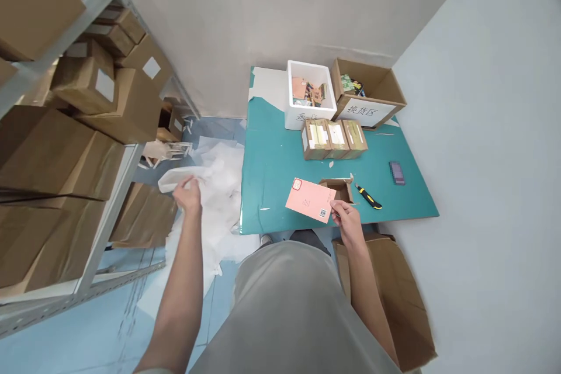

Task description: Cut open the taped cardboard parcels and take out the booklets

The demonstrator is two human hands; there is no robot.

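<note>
My right hand (pixel 347 221) grips a flat pink packet (pixel 309 200) by its lower right corner, above the front of the green table. A red-outlined mark shows at the packet's upper left, and a barcode at its lower right. Off the table's left side, my left hand (pixel 188 194) has its fingers closed at a thin white packing sheet (pixel 172 177), over a heap of similar white sheets (pixel 223 187) on the floor. Just behind the packet sits a small opened cardboard box (pixel 344 190). A black and yellow utility knife (pixel 369 197) lies to its right.
On the green table (pixel 272 158) stand a white foam box (pixel 310 112), a lettered cardboard carton (pixel 370 111) and three small taped boxes (pixel 335 143). A dark stack (pixel 397 173) lies at right. Shelving (pixel 127 187) with cartons is left; an open carton (pixel 398 298) is below right.
</note>
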